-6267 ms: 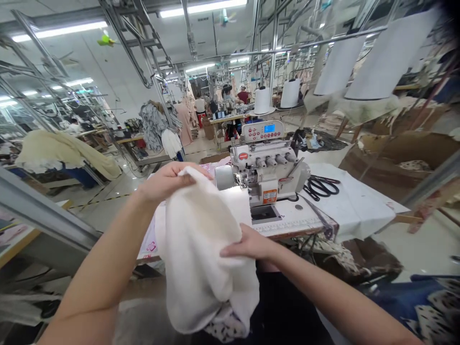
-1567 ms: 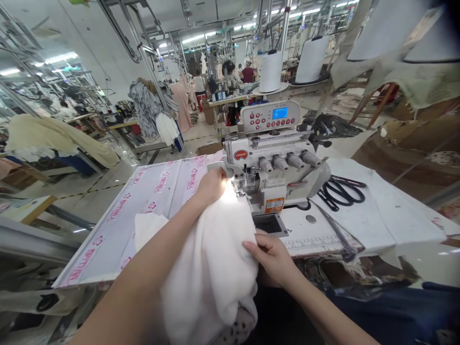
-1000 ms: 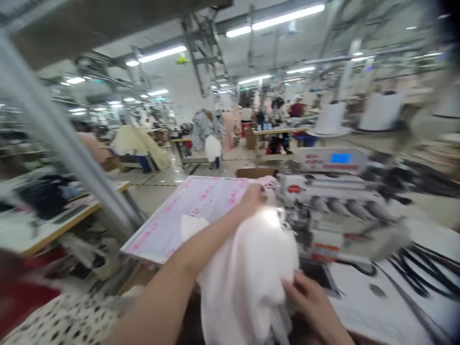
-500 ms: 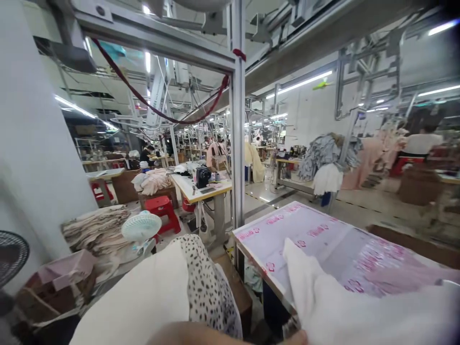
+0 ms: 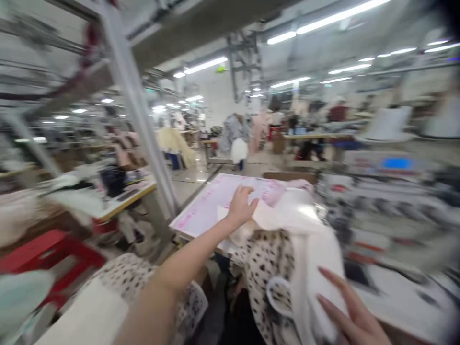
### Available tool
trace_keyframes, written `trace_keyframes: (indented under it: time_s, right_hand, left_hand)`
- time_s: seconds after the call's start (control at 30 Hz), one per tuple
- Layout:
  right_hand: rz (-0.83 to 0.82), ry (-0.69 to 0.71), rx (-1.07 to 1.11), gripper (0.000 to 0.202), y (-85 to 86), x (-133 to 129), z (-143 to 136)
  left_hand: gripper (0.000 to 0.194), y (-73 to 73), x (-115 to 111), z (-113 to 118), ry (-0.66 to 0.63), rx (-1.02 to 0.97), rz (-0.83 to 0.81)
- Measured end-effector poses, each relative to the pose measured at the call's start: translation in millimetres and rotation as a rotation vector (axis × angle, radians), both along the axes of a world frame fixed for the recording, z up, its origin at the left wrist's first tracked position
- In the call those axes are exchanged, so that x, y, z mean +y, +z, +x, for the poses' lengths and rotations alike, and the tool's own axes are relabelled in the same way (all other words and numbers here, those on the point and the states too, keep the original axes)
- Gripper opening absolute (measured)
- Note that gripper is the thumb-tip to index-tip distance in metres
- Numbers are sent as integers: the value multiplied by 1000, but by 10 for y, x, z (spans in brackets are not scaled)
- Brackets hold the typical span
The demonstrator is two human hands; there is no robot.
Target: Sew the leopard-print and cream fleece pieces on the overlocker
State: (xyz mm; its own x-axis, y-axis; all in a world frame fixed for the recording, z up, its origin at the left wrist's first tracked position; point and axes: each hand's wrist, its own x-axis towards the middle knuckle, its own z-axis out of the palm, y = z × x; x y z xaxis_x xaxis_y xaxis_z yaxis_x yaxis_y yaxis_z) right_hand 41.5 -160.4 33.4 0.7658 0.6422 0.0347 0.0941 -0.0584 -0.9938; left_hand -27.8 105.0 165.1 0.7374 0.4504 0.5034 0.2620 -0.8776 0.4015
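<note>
Cloth (image 5: pixel 309 230): on the table (image 5: pixel 212 206) edge, left of the machine (image 5: pixel 377 191).
Left hand (image 5: pixel 240 208): my fingers pinch its far edge.
Right hand (image 5: pixel 352 316): fingers spread flat on the near fold.
Handling: light, limp, slips easily; I judge hems grip best.
</note>
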Motion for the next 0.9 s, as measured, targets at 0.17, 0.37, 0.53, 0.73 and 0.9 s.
trace_keyframes:
  time_s: [0.17,0.37,0.53,0.73,0.9]
  right_hand:
    - [99,-39,147,69,48,-235,-60]
    - [-25,251,220,42,76,-337,-37]
    - [-41,294,191,40,-10,-146,-47]
    - [200,370,320,47,286,587,-477]
    - [320,418,315,42,355,518,-784]
  left_hand:
    - [48,-870,-547,-194,-312,-114,135]
    - [35,-1099,-131,-51,-74,-109,108]
    - [30,-526,212,-214,-52,17,18]
    - [38,452,-664,-665,-396,769,115]
    - [8,329,-1118,-851,-519,840,423]
